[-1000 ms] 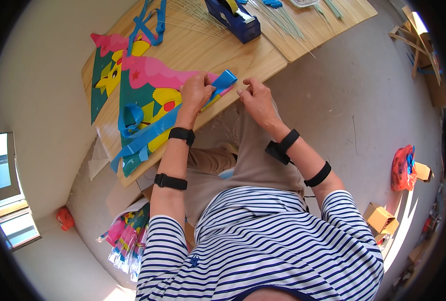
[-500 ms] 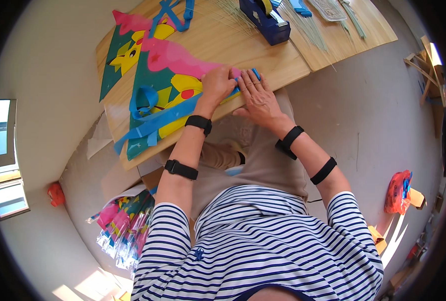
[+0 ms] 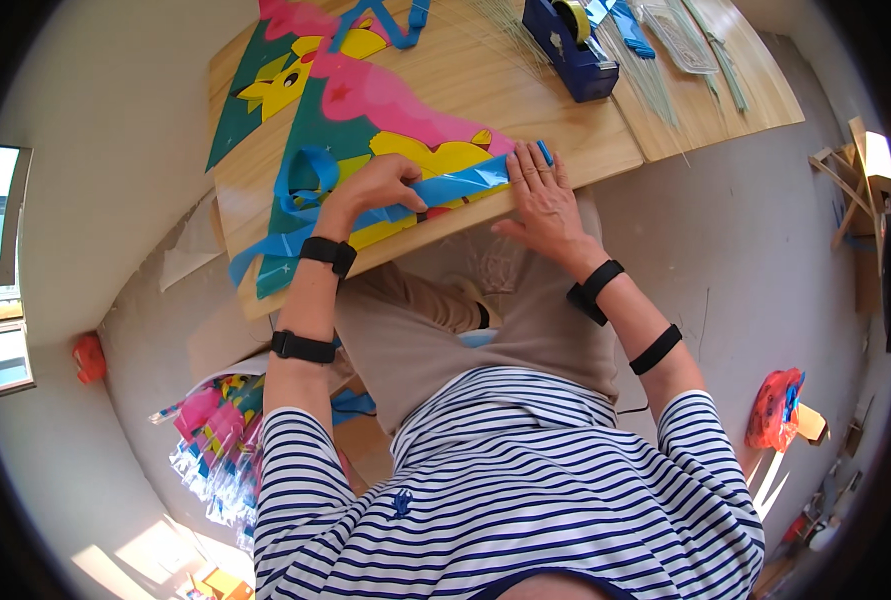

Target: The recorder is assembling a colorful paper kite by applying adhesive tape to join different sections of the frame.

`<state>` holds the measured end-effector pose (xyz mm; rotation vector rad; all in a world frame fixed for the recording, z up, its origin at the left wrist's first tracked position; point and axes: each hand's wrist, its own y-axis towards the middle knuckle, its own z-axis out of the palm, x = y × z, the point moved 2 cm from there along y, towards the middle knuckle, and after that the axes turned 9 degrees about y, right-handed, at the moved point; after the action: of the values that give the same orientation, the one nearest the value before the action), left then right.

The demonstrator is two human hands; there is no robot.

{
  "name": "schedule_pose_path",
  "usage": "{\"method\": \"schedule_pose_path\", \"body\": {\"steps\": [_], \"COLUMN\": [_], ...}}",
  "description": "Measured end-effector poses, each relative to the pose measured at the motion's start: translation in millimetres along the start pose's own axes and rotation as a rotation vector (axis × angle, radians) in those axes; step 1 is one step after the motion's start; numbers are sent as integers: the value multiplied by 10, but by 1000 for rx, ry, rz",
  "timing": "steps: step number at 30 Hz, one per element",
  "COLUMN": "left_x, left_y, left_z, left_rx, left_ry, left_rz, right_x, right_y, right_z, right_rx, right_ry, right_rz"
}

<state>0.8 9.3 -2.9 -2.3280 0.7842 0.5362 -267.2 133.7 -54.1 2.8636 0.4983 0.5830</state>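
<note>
Both hands, left hand (image 3: 380, 185) and right hand (image 3: 540, 195), press flat on the blue ribbon (image 3: 445, 190); uneven pressure could wrinkle the kite (image 3: 365, 110).

Both forearms come up from the lower edge and reach forward, elbows bent, well apart. My left hand (image 3: 373, 190) is palm down, fingers curled and pointing right, wrist slightly cocked. My right hand (image 3: 542, 192) lies flat, fingers spread and extended forward, thumb out to the left. Each arm carries a black band at the wrist and another higher on the forearm. Striped sleeves end above the elbows.
</note>
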Motion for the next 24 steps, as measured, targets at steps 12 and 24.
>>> {"method": "schedule_pose_path", "body": {"steps": [12, 24], "left_x": [1281, 904], "left_y": [-1528, -1372], "left_z": [-379, -68], "left_rx": [-184, -664], "left_ry": [-32, 227], "left_rz": [-477, -159], "right_x": [4, 1], "right_y": [-8, 5], "right_z": [27, 34], "right_rx": [41, 47], "right_ry": [11, -6], "right_rz": [23, 5]}}
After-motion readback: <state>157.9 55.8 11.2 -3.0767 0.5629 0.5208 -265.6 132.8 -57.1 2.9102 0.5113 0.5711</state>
